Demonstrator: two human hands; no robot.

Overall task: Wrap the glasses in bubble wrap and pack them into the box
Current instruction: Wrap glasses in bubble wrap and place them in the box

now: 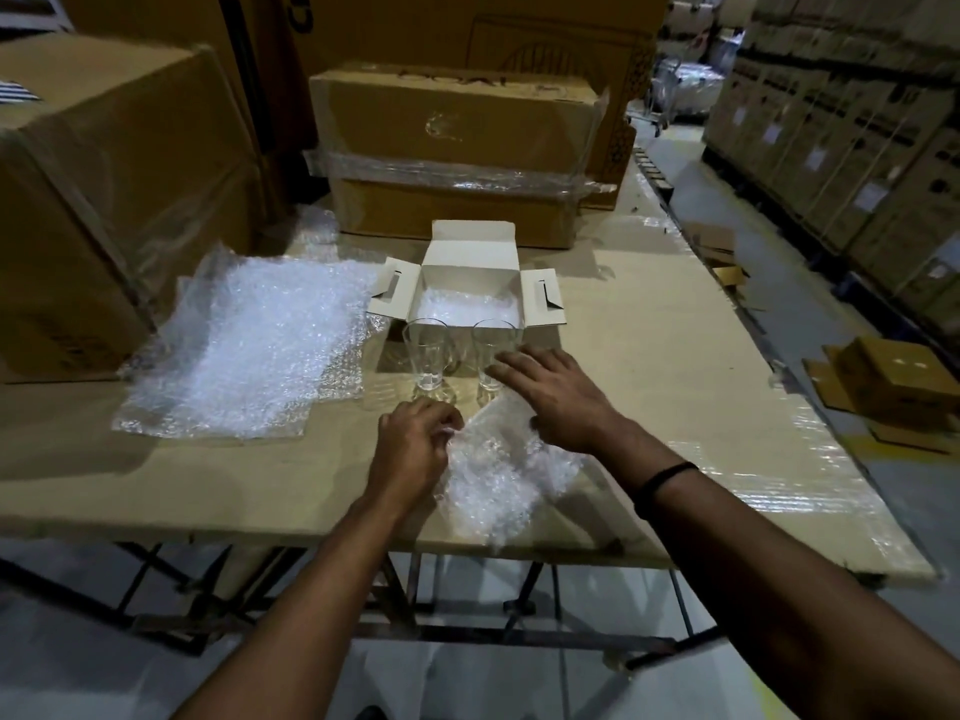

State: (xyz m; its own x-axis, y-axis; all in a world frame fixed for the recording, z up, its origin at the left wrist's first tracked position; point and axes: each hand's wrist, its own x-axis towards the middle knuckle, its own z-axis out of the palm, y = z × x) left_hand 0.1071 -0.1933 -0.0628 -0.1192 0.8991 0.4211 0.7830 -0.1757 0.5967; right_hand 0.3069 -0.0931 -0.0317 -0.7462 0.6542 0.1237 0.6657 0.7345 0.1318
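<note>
Two clear glasses stand upright on the cardboard-covered table, the left glass (427,356) and the right glass (492,353), just in front of an open white box (470,262) lined with bubble wrap. A small sheet of bubble wrap (498,470) lies near the table's front edge. My left hand (415,449) pinches that sheet's left edge with curled fingers. My right hand (550,397) hovers above the sheet with fingers spread, its fingertips close to the right glass's base.
A pile of larger bubble wrap sheets (244,350) lies on the table's left. Big cardboard cartons (452,148) stand behind the box and at the left (104,200). A small brown box (893,376) sits off the table's right side; stacked cartons line the aisle.
</note>
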